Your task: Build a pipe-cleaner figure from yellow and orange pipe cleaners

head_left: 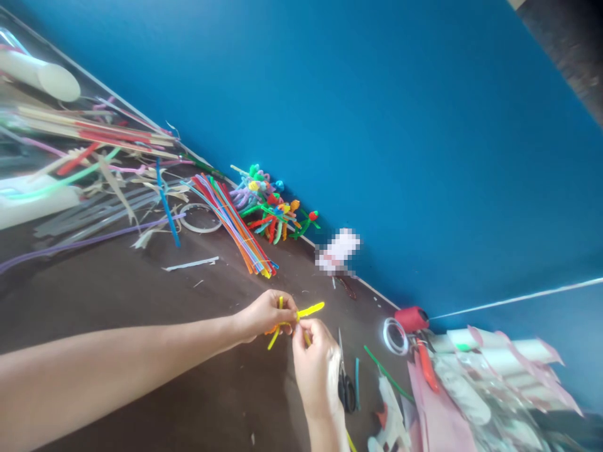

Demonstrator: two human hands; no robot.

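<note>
My left hand (272,312) pinches yellow pipe cleaners (311,310) near the middle of the dark surface. Yellow ends stick out above, below and to the right of its fingers, and a bit of orange shows under the palm. From the right, my right hand (315,345) closes its thumb and fingertips on the same yellow piece, touching the left fingertips. The exact joint between the strands is hidden by the fingers. Black-handled scissors (347,390) lie just right of my right wrist, beside a short blue pipe cleaner (357,383).
A bundle of coloured pipe cleaners (240,229) and several small pipe-cleaner figures (273,204) lie along the blue wall (330,113). Tape rings, strips and sticks crowd the left. At right are a red spool (411,319), a green pipe cleaner (387,373) and pink wrapping sheets (440,408).
</note>
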